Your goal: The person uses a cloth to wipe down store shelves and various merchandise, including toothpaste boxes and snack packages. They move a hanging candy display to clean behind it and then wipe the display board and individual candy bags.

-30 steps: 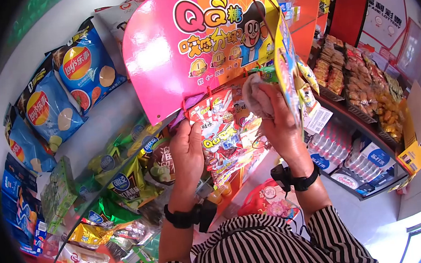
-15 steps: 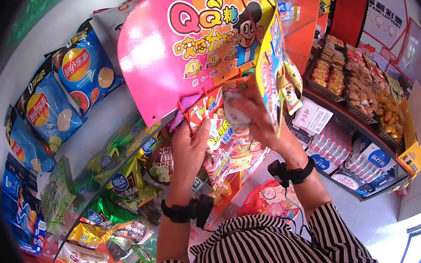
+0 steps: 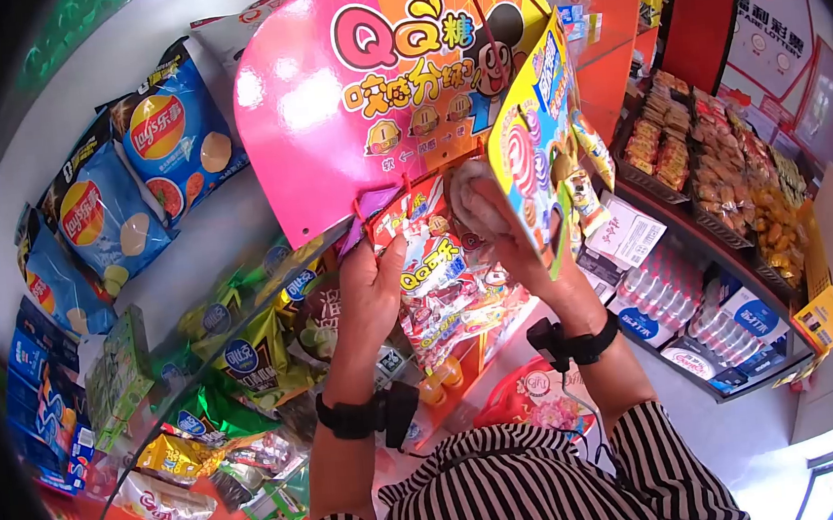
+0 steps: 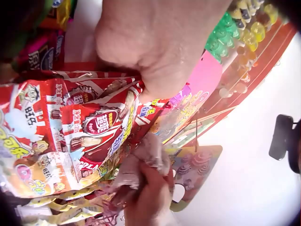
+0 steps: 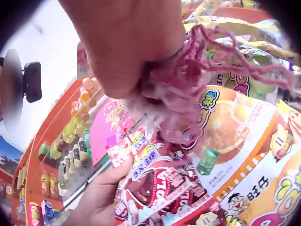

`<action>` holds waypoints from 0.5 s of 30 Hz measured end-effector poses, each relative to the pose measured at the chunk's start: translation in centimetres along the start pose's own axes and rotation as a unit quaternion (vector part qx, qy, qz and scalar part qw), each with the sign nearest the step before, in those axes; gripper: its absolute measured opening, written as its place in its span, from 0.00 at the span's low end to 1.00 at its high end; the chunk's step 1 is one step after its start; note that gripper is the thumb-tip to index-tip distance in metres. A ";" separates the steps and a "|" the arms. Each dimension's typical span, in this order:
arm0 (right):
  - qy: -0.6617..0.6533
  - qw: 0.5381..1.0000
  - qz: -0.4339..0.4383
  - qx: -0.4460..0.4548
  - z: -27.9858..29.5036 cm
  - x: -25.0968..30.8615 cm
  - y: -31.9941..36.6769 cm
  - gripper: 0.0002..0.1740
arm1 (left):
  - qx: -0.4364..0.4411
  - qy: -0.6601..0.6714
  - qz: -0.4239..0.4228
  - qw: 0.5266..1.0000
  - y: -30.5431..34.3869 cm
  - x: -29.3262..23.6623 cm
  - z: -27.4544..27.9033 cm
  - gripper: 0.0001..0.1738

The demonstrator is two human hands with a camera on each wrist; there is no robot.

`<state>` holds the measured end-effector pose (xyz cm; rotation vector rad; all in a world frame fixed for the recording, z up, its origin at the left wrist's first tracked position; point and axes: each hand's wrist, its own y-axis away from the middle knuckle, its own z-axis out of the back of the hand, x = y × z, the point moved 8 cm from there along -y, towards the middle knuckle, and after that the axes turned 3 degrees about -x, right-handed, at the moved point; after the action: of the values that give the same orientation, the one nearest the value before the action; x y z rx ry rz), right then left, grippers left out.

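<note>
Shows, at right, a stocked rack (image 3: 676, 222) of packaged foods and bottles. Presents, at upper center, a pink-and-orange display card (image 3: 315, 120), well to the right of blue chip bags (image 3: 162, 129). Includes red candy packets (image 3: 436, 258) hanging just below the card, between the hands. Depicts the left hand (image 3: 372, 294) pinching the packets near their upper edge; the right hand (image 3: 536, 261), grasping a bunched, pinkish cloth (image 3: 476, 200) with loose strands, over the packets' front. Leaves exact cloth-to-packet contact unclear.
</note>
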<state>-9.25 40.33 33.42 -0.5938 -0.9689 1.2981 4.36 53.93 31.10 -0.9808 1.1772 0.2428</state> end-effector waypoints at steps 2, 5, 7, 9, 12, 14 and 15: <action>-0.124 0.991 -0.028 -0.049 0.8 -0.4 -0.1 0.30 | 0.006 -0.012 -0.010 1.000 0.0 -0.2 -0.1 0.15; -0.128 0.981 0.065 -0.132 4.9 4.0 -1.7 0.27 | 0.009 -0.001 0.011 1.000 0.0 0.4 -0.1 0.17; -0.094 0.986 0.072 -0.116 3.5 3.8 -0.2 0.28 | -0.009 0.005 0.016 1.000 0.3 0.4 0.2 0.18; -0.092 0.990 0.099 -0.049 1.8 4.7 -0.1 0.33 | -0.025 0.011 0.020 0.999 0.4 -0.1 0.2 0.19; -0.040 0.990 0.130 0.026 -1.9 6.1 0.2 0.36 | -0.021 0.028 -0.009 0.999 0.1 -1.4 -0.5 0.27; -0.077 0.990 0.113 0.026 -1.7 6.6 -0.1 0.36 | 0.006 0.045 0.016 0.999 0.0 -1.8 -0.5 0.29; -0.078 0.991 0.109 0.022 -1.5 6.7 -0.1 0.37 | 0.035 0.063 0.040 0.997 0.2 -1.9 -0.8 0.31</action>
<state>-8.06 46.97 34.45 -0.5816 -1.0211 1.5768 2.96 54.06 32.64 -0.8989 1.3331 0.2038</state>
